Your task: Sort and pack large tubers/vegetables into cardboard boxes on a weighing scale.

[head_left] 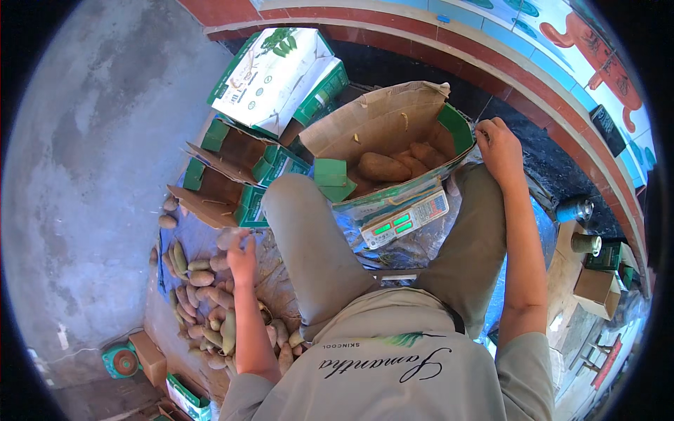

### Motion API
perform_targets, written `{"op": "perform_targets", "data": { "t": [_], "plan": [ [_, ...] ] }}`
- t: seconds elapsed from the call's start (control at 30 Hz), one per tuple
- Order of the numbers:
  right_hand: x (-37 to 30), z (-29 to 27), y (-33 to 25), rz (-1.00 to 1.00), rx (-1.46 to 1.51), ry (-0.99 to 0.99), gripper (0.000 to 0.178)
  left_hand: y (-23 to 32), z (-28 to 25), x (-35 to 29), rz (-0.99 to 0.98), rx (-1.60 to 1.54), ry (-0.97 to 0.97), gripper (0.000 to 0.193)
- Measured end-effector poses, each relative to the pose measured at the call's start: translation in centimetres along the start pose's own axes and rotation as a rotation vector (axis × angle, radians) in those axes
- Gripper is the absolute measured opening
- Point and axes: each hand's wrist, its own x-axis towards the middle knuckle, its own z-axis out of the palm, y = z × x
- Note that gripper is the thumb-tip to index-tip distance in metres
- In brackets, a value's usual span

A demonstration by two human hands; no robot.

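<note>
My left hand is closed on a pale brown tuber, slightly blurred, beside my left knee. Below it, a heap of elongated brown and greenish tubers spreads over a sheet on the floor. Between my knees, an opened cardboard carton holds several large brown tubers. It rests over a digital scale with green lit displays facing me. My right hand has its fingers curled at the carton's right upper corner; the grip itself is partly hidden.
Two open cartons stand left of the main carton, with a white and green carton behind them. A tiled ledge curves along the back. At right are a jar, a blue container and a small open box.
</note>
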Motion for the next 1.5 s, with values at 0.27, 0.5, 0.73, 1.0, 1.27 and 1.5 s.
{"op": "perform_targets", "data": {
  "t": [0.27,0.5,0.73,1.0,1.27,1.5],
  "plan": [
    [0.0,-0.2,-0.2,-0.030,-0.005,0.000,0.010,-17.5,3.5,-11.3,-0.472,0.624,-0.549,0.038],
    [0.5,-0.5,-0.8,-0.062,-0.013,-0.030,0.010,-26.7,5.3,-22.6,-0.570,0.733,-0.924,0.049],
    [0.9,0.2,-0.4,-0.103,-0.050,-0.077,0.011,-23.4,5.6,-26.9,-0.726,0.494,-0.915,0.071],
    [1.3,0.6,-0.8,-0.079,-0.091,-0.116,0.012,-19.4,6.5,-27.4,-0.773,0.578,-0.886,0.080],
    [1.5,0.8,-1.0,-0.116,-0.138,-0.129,0.012,-20.8,9.4,-26.3,-0.470,0.598,-1.108,0.076],
    [1.4,0.7,-1.7,-0.104,-0.139,-0.142,0.012,-23.4,11.0,-27.8,-0.028,0.512,-1.144,0.081]
  ]
}}
